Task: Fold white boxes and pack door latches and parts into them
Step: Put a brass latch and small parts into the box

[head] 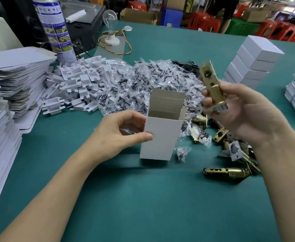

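Carefully: my left grip pinches the white box upright, my right grip clasps a brass latch; I'd centre it over the mouth, lowering straight.

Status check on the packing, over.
Left hand holds open white box upright. Right hand grips brass latch beside its opening, not yet inside. Nothing blocks the opening.

You are at a packing bench on a factory workshop floor. The green-covered table in front of you is heaped with flat box blanks, white inserts, bagged screws and brass latches. Finished white boxes stand stacked to your right, and red stools and cardboard cartons crowd the room behind.
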The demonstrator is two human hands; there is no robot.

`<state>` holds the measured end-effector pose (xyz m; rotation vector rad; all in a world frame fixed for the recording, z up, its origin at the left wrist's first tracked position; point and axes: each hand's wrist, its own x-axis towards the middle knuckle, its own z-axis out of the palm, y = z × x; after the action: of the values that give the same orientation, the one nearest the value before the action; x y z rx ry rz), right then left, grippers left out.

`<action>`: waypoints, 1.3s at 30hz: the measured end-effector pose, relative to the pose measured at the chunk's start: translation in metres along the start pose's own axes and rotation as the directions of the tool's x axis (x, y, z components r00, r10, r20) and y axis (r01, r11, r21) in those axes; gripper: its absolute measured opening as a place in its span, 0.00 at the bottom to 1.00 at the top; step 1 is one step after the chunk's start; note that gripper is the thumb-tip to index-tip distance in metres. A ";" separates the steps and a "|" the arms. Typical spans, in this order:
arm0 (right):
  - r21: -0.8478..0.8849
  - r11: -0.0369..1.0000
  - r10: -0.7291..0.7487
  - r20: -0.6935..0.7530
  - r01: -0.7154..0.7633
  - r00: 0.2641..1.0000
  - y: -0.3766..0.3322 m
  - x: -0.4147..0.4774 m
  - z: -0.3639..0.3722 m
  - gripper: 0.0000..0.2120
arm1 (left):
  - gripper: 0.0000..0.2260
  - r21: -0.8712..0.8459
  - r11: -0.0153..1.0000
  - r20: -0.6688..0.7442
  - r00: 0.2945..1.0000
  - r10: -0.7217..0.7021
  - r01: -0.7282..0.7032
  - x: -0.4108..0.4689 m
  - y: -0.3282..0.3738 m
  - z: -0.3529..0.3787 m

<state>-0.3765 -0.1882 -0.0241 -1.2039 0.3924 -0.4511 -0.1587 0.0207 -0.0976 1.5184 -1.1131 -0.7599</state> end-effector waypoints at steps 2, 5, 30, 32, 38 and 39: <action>-0.079 0.989 -0.122 -0.003 0.122 0.992 -0.007 0.001 0.012 0.22 | 0.10 0.003 1.000 -0.008 1.000 0.006 -0.006 0.000 0.000 0.000; -0.175 0.954 -0.240 0.050 0.245 0.970 -0.016 0.004 0.034 0.21 | 0.10 0.000 1.000 -0.002 1.000 0.008 -0.008 0.000 0.001 0.000; -0.717 0.604 -0.459 0.046 0.349 0.887 0.014 0.026 0.087 0.06 | 0.10 -0.040 0.999 0.039 0.999 -0.015 0.017 0.005 -0.007 -0.004; -0.762 0.555 -0.451 0.061 0.334 0.890 0.016 0.025 0.082 0.06 | 0.10 -0.038 0.999 0.034 0.999 -0.015 0.016 0.005 -0.007 -0.005; -0.878 0.393 -0.389 0.110 0.273 0.915 0.017 0.016 0.065 0.07 | 0.11 -0.029 0.999 0.043 0.999 -0.012 0.013 0.005 -0.007 -0.005; -0.905 0.349 -0.369 0.105 0.242 0.924 0.015 0.015 0.063 0.08 | 0.11 -0.025 1.000 0.046 0.999 -0.011 0.012 0.005 -0.007 -0.005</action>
<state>-0.3294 -0.1415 -0.0196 -2.4012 0.5431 -0.6713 -0.1501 0.0179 -0.1027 1.4942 -1.1254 -0.8170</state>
